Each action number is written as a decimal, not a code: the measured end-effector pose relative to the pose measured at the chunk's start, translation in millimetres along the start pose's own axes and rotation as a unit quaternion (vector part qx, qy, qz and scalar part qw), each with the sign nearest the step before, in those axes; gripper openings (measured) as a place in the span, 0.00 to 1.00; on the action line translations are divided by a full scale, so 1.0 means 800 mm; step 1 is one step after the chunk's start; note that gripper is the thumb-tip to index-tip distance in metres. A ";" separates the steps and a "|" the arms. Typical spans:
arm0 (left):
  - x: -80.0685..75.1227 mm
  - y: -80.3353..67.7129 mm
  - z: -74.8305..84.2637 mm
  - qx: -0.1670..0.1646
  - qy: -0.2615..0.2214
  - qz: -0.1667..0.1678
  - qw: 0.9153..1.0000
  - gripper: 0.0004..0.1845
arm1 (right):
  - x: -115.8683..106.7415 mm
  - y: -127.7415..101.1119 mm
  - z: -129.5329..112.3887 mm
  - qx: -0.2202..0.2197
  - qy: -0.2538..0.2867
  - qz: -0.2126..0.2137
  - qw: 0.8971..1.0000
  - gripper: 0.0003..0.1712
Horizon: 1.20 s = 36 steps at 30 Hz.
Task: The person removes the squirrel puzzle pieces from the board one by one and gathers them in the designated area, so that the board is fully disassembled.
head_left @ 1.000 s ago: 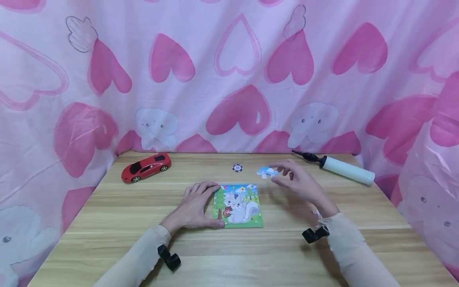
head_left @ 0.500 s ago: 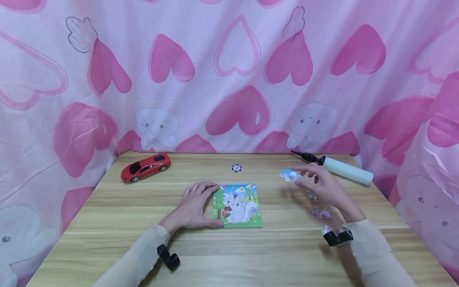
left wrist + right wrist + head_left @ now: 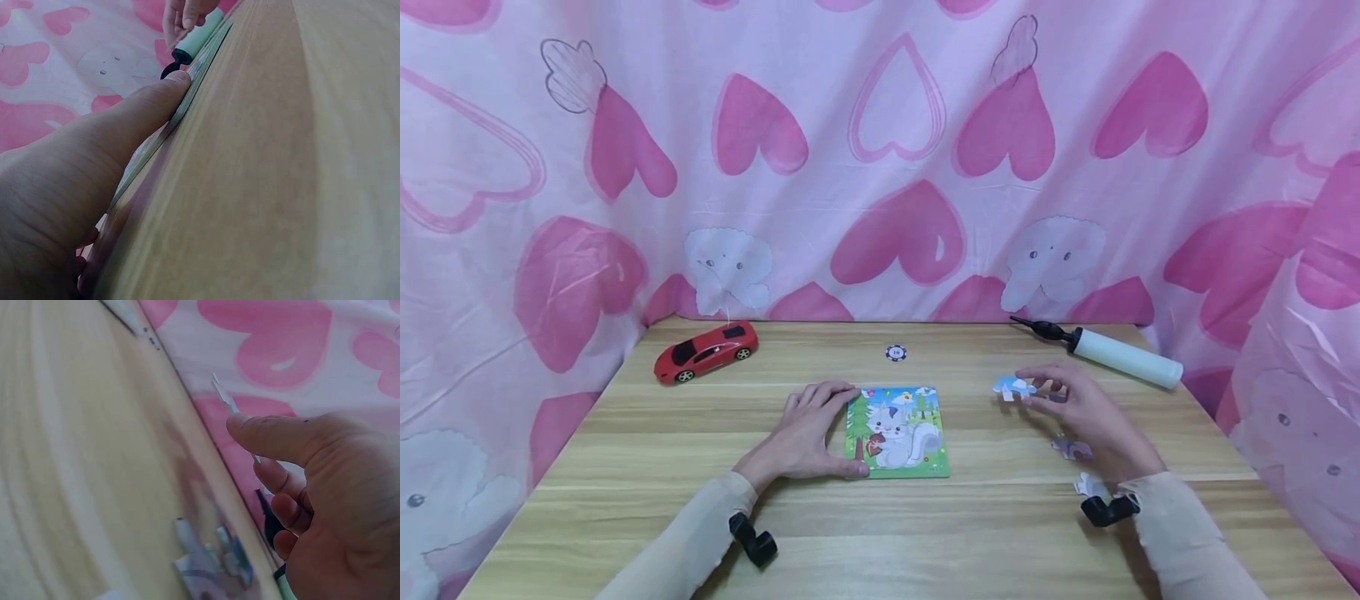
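Right hand [image 3: 1086,406] pinches one blue-and-white puzzle piece [image 3: 1013,387] just above the worktop [image 3: 625,467], right of the one squirrel puzzle board [image 3: 898,431]. Left hand [image 3: 808,429] lies flat, fingers straight, on the board's left edge. Two loose pieces [image 3: 1072,448] lie by the right wrist. One chip [image 3: 896,352], writing unreadable.

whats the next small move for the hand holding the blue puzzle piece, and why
Probably lower it onto the table beside the two loose pieces. The right hand pinches the blue piece just above the wood, well right of the puzzle board, with loose pieces already lying near that wrist. The left hand rests on the board's left edge, steadying it.
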<state>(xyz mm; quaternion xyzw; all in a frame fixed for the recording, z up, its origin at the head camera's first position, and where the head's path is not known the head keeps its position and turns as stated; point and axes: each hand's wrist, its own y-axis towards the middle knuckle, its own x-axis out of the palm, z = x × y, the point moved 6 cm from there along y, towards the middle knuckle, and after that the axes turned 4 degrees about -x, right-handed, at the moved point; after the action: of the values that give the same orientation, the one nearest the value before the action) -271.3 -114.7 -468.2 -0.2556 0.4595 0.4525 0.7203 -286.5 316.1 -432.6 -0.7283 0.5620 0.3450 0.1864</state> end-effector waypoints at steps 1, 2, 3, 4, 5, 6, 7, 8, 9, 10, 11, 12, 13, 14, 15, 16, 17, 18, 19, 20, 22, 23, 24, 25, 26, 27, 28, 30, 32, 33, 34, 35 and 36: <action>0.000 0.000 0.000 0.000 0.001 0.000 1.000 0.69 | 0.002 0.001 0.001 -0.008 -0.014 0.001 1.000 0.27; 0.001 0.000 0.000 -0.002 0.001 0.000 1.000 0.69 | 0.004 0.002 0.001 -0.012 -0.021 0.002 1.000 0.27; 0.001 0.000 0.000 -0.002 0.001 0.000 1.000 0.69 | 0.007 0.003 0.002 -0.016 -0.027 -0.002 1.000 0.26; 0.001 0.000 0.000 -0.001 0.000 0.002 1.000 0.69 | 0.009 0.003 0.003 -0.014 -0.028 -0.005 1.000 0.26; 0.001 0.000 0.000 0.000 -0.001 0.003 1.000 0.69 | 0.011 0.003 0.004 -0.011 -0.025 -0.008 1.000 0.26; 0.001 0.000 0.000 0.000 -0.001 0.003 1.000 0.69 | 0.013 0.003 0.007 -0.001 -0.021 -0.010 1.000 0.26; 0.001 0.000 0.000 0.001 -0.001 0.004 1.000 0.69 | 0.015 0.003 0.008 0.002 -0.018 -0.015 1.000 0.26; 0.000 0.000 0.000 0.002 -0.002 0.004 1.000 0.69 | 0.017 0.003 0.010 0.014 -0.009 -0.019 1.000 0.26; 0.000 0.000 0.000 0.002 -0.002 0.004 1.000 0.69 | 0.019 0.002 0.011 0.019 -0.005 -0.023 1.000 0.26; 0.000 0.000 0.000 0.002 -0.002 0.004 1.000 0.69 | 0.020 0.003 0.012 0.025 -0.004 -0.024 0.999 0.26; 0.000 0.000 0.000 0.001 -0.001 0.002 1.000 0.69 | 0.021 0.003 0.014 0.031 -0.001 -0.027 0.999 0.26; 0.000 0.000 0.000 0.000 -0.001 0.002 1.000 0.69 | 0.022 0.003 0.014 0.033 -0.002 -0.028 0.999 0.25; 0.000 0.000 0.001 0.000 -0.001 0.001 1.000 0.69 | 0.023 0.003 0.014 0.032 -0.005 -0.031 0.999 0.25; 0.000 0.000 0.001 -0.001 -0.002 0.000 1.000 0.69 | 0.023 0.003 0.015 0.039 -0.001 -0.031 0.999 0.25; 0.000 0.000 0.001 0.000 -0.002 0.002 1.000 0.69 | 0.023 0.004 0.015 0.034 -0.008 -0.031 0.999 0.25; 0.000 0.000 0.001 0.000 -0.001 0.001 1.000 0.69 | 0.024 0.004 0.016 0.038 -0.006 -0.030 0.999 0.24; 0.000 0.000 0.001 0.001 -0.001 0.003 1.000 0.69 | 0.024 0.005 0.015 0.035 -0.008 -0.032 0.999 0.24; 0.000 0.000 0.001 0.001 -0.001 0.003 1.000 0.69 | 0.024 0.005 0.015 0.034 -0.007 -0.031 0.999 0.24; 0.000 0.000 0.001 0.001 -0.001 0.003 1.000 0.69 | 0.025 0.005 0.015 0.034 -0.007 -0.032 0.999 0.24; 0.000 0.000 0.001 0.001 -0.001 0.004 1.000 0.69 | 0.025 0.006 0.014 0.035 -0.004 -0.032 0.999 0.24; 0.001 0.000 0.000 0.001 0.001 0.004 1.000 0.69 | 0.027 0.006 0.013 0.032 -0.003 -0.034 0.999 0.23; 0.001 0.000 0.000 0.001 0.002 0.004 1.000 0.69 | 0.027 0.007 0.012 0.028 -0.006 -0.036 0.999 0.23; 0.001 0.000 0.000 0.000 0.002 0.004 1.000 0.69 | 0.028 0.007 0.012 0.030 -0.004 -0.036 0.999 0.23; 0.001 0.000 -0.001 0.000 0.002 0.004 1.000 0.69 | 0.028 0.007 0.011 0.029 -0.006 -0.036 0.999 0.22; 0.001 0.000 -0.001 0.000 0.002 0.005 1.000 0.69 | 0.029 0.007 0.011 0.027 -0.010 -0.036 0.999 0.22; 0.001 0.000 -0.001 0.000 0.002 0.004 1.000 0.69 | 0.029 0.007 0.011 0.027 -0.013 -0.036 0.999 0.22; 0.002 0.000 -0.001 -0.001 0.002 0.004 1.000 0.69 | 0.029 0.007 0.010 0.024 -0.015 -0.035 0.999 0.22; 0.002 0.000 -0.002 -0.002 0.001 0.003 1.000 0.69 | 0.029 0.007 0.009 0.019 -0.021 -0.034 0.999 0.22; 0.002 0.000 -0.001 -0.003 0.001 0.002 1.000 0.69 | 0.030 0.007 0.007 0.011 -0.025 -0.034 0.999 0.22; 0.002 -0.001 -0.001 -0.003 0.000 0.002 1.000 0.69 | 0.030 0.007 0.007 0.013 -0.022 -0.035 0.999 0.22; 0.002 -0.001 -0.001 -0.003 0.000 0.002 1.000 0.69 | 0.030 0.007 0.006 0.012 -0.022 -0.035 0.999 0.22; 0.001 -0.001 -0.001 -0.003 0.000 0.002 1.000 0.69 | 0.030 0.007 0.006 0.012 -0.023 -0.035 0.999 0.22; 0.001 -0.001 -0.001 -0.003 0.000 0.002 1.000 0.69 | 0.030 0.007 0.005 0.011 -0.023 -0.036 0.999 0.22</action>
<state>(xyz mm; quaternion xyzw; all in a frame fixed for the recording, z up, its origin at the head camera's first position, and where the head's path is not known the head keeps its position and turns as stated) -270.9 -115.1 -469.6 -0.2571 0.4584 0.4553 0.7187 -289.7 300.5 -451.9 -0.7382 0.5344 0.3484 0.2191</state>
